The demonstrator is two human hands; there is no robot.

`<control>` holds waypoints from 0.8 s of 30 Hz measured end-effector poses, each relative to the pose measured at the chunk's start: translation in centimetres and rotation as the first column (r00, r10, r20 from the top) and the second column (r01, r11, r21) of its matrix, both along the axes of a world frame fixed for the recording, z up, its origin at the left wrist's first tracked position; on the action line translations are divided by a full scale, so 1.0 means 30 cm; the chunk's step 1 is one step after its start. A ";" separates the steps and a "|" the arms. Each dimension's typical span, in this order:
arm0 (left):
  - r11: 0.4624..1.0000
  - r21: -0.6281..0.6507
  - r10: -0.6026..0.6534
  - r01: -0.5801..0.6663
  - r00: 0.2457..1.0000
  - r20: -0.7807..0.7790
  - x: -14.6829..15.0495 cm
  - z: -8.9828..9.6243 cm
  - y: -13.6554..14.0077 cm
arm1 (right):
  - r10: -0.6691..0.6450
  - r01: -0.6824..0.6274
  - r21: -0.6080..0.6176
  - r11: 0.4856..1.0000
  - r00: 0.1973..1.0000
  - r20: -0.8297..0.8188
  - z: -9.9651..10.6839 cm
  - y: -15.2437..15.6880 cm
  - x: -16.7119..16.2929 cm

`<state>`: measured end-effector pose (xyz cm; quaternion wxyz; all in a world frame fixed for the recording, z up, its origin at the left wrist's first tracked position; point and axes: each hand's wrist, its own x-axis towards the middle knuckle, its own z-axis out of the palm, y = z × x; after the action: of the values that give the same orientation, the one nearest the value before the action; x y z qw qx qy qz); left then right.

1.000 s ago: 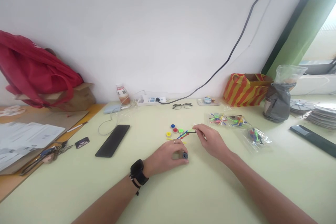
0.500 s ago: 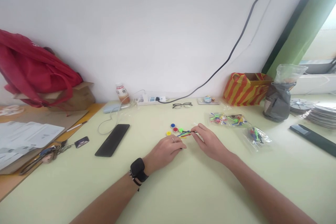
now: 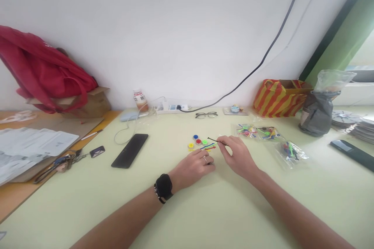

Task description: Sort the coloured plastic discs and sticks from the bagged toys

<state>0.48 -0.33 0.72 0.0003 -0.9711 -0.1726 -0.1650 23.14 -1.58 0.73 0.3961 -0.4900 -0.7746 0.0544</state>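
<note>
My right hand (image 3: 236,153) pinches a thin black plastic arrow (image 3: 212,139), which sticks out to the left above the table. Beside it, my left hand (image 3: 194,167) is closed with its fingers curled down; a small dark bit shows at the fingertips, too hidden to name. Just beyond the left hand lie a blue arrow (image 3: 209,145) and a red arrow (image 3: 211,148), with a yellow piece partly covered by the fingers. Behind these sit small round pieces: blue (image 3: 195,137), red (image 3: 198,141), green (image 3: 205,142) and yellow (image 3: 191,145).
Clear bags of coloured pieces (image 3: 290,151) lie to the right. A black phone (image 3: 130,151) is at left, with keys (image 3: 66,161) beyond. Glasses (image 3: 206,115), a power strip (image 3: 172,110) and a bottle (image 3: 140,100) line the wall. A striped bag (image 3: 280,99) stands at back right.
The black arrow has tilted and its left end now points up, away from the arrows on the table. My left hand has shifted slightly toward me, its fingers more curled. The view has moved a little.
</note>
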 end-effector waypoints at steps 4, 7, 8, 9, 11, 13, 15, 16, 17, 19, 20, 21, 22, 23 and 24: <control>0.999 -0.004 0.040 -0.040 0.998 0.044 -0.002 -0.019 0.014 | 0.076 -0.081 -0.048 0.996 0.993 -0.090 0.024 -0.018 -0.017; 0.999 0.013 0.039 -0.040 0.997 0.066 -0.003 -0.033 0.022 | 0.189 -0.207 -0.094 0.974 0.967 -0.169 0.047 -0.055 -0.057; 0.999 0.007 0.044 -0.045 0.995 0.084 -0.003 -0.037 0.023 | 0.237 -0.261 -0.104 0.960 0.951 -0.198 0.055 -0.073 -0.077; 0.998 -0.017 0.054 -0.053 0.993 0.101 -0.003 -0.039 0.024 | 0.288 -0.321 -0.118 0.940 0.929 -0.230 0.062 -0.094 -0.098; 0.995 -0.090 0.059 -0.049 0.992 0.107 -0.002 -0.036 0.023 | 0.377 -0.446 -0.194 0.874 0.874 -0.308 0.071 -0.139 -0.143; 0.989 -0.141 0.050 -0.041 0.997 0.059 0.001 -0.025 0.020 | 0.377 -0.502 -0.330 0.799 0.847 -0.376 0.077 -0.179 -0.179; 0.990 -0.124 0.061 -0.063 0.998 -0.020 0.006 -0.008 0.014 | 0.368 -0.546 -0.445 0.710 0.826 -0.427 0.080 -0.207 -0.201; 0.992 -0.100 0.071 -0.076 0.996 -0.054 0.008 0.000 0.011 | 0.370 -0.573 -0.484 0.662 0.811 -0.453 0.081 -0.214 -0.206; 0.993 -0.076 0.079 -0.085 0.993 -0.083 0.010 0.007 0.009 | 0.382 -0.606 -0.509 0.612 0.789 -0.481 0.082 -0.218 -0.209; 0.997 -0.029 0.073 -0.077 0.990 -0.120 0.014 0.013 0.007 | 0.408 -0.664 -0.528 0.529 0.745 -0.528 0.082 -0.218 -0.211; 0.997 -0.006 0.071 -0.072 0.989 -0.127 0.015 0.010 0.008 | 0.423 -0.687 -0.527 0.501 0.725 -0.543 0.081 -0.217 -0.212; 0.998 0.018 0.070 -0.068 0.989 -0.128 0.016 0.004 0.011 | 0.440 -0.712 -0.521 0.471 0.702 -0.560 0.079 -0.215 -0.214; 0.997 0.044 0.073 -0.068 0.989 -0.125 0.018 -0.004 0.015 | 0.453 -0.738 -0.512 0.439 0.674 -0.583 0.075 -0.213 -0.217; 0.995 0.070 0.078 -0.070 0.990 -0.121 0.020 -0.015 0.020 | 0.460 -0.765 -0.502 0.404 0.644 -0.611 0.071 -0.212 -0.221; 0.993 0.091 0.082 -0.071 0.990 -0.118 0.023 -0.025 0.024 | 0.462 -0.788 -0.492 0.370 0.615 -0.639 0.064 -0.211 -0.227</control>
<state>1.16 0.40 -0.03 0.0590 -0.9711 -0.2021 -0.1127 16.34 -7.91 2.66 0.2550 -0.2410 -0.7105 0.6100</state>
